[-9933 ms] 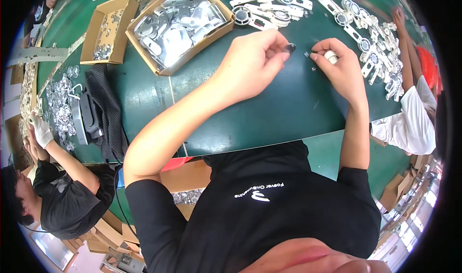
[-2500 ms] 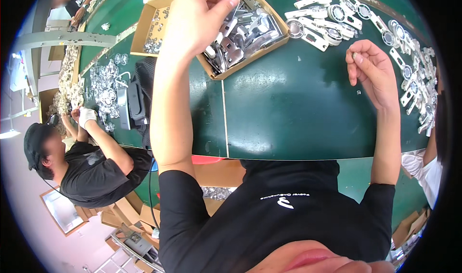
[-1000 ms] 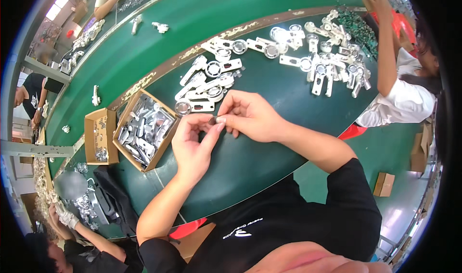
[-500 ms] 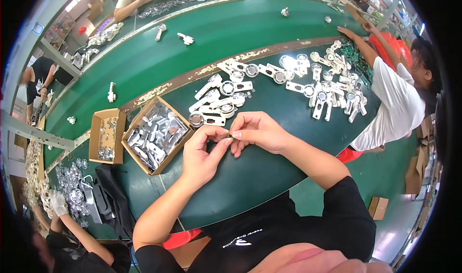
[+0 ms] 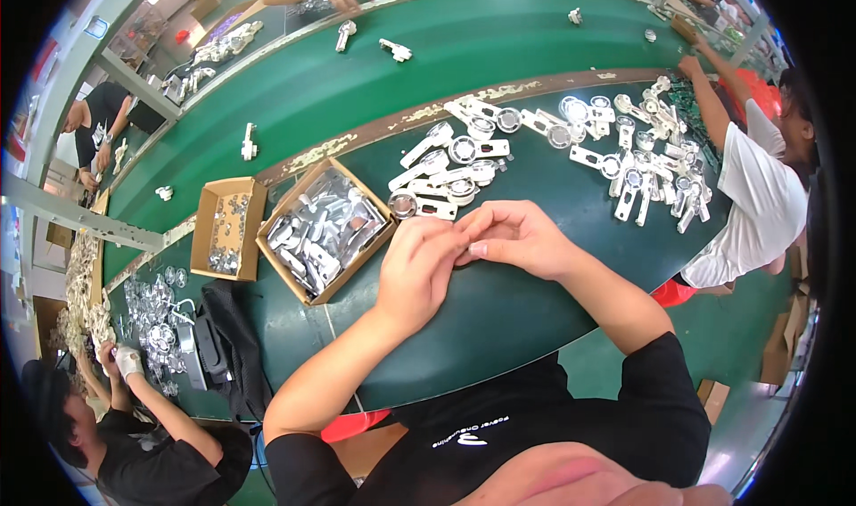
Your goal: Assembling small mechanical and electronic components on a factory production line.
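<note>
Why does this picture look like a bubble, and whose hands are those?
There's no robot here, just a person wearing two cameras on their head. This is the left camera, looking down. Its lens sees very wide, so straight edges look bent. The left hand and right hand belong to the wearer, whose black shirt shows below. Their fingers meet over the green table and hide whatever might be between them, so I can't tell what's held.

On the table, a bigger cardboard box has shiny metal pieces inside, and a smaller box has tiny bits. White parts with round ends lie beyond the hands. Other people are around the table too.
</note>
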Available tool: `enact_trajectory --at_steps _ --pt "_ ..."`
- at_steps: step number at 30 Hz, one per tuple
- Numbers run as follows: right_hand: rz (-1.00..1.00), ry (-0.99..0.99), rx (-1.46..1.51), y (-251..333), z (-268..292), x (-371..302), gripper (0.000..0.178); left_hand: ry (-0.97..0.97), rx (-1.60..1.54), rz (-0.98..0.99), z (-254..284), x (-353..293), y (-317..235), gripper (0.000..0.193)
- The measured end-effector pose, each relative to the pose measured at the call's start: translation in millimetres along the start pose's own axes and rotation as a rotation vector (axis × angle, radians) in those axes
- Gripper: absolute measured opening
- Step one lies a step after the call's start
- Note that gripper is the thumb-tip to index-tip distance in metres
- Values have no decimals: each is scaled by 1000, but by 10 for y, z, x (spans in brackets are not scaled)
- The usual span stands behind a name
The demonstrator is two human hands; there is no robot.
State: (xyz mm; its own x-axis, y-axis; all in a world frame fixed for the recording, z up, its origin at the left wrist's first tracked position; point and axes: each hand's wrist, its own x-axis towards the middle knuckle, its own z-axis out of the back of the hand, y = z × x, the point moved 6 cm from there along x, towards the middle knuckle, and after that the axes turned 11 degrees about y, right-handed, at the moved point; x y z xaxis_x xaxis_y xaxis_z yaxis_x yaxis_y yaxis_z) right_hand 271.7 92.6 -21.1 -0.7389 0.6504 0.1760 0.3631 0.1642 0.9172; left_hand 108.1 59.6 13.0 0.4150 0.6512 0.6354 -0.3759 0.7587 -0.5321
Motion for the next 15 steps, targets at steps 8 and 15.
enact_trajectory --at_steps 8,15 --pt "-30 -179 -228 237 76 34 21 -44 -21 85 28 -78 6 24" --pt "70 -467 -382 672 685 -313 25 154 -175 166 -251 -59 85 20"
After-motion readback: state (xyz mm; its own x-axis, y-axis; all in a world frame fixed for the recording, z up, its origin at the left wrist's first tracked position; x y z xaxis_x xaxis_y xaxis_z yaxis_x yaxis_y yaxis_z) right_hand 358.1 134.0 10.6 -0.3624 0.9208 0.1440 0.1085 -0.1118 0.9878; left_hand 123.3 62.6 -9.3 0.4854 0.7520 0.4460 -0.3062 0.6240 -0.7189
